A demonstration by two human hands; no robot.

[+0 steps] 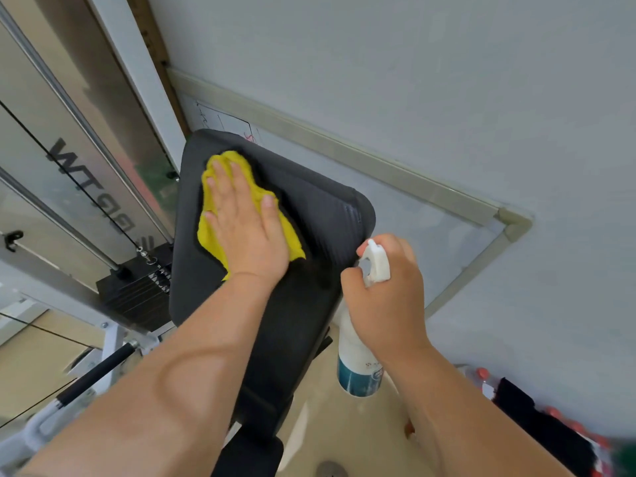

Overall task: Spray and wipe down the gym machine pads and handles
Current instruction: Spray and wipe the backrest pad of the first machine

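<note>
The black pad [303, 235] is standing with bare margin showing around the yellow cloth [220, 232], widest toward its rounded corner nearest the whiteboard [430, 215]. The pad's long axis is running from the whiteboard down toward the person. The left hand [244, 222] is lying open, fingers spread, flat on the cloth near the pad's far end. The right hand [389, 290] is gripping the spray bottle [358, 356] just beside the pad's edge, nozzle facing the pad, bottle hanging upright.
</note>
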